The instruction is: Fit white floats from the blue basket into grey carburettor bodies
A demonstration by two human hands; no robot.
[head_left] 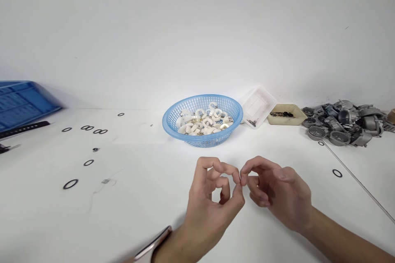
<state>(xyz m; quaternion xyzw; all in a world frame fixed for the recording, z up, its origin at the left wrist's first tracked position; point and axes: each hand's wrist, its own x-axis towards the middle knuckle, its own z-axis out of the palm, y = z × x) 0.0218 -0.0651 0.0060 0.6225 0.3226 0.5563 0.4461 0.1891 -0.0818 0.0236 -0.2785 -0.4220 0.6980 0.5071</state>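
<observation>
My left hand [212, 201] and my right hand [274, 193] meet at the fingertips over the white table, in front of the blue basket. On the left, thumb and forefinger are pinched together. The right fingers are curled, with the tips touching the left pinch. Whatever lies between the fingertips, if anything, is too small or hidden to make out. Just beyond my hands stands the blue plastic basket [168, 128], holding many white curved plastic pieces [205, 123] with small metal parts.
Right of the basket, a white tray [258, 107] leans with small pins inside. Beside it are a beige box [286, 121] of black parts and a pile of grey metal housings [345, 123]. Black rings [70, 184] lie scattered at left, near a blue crate [27, 104].
</observation>
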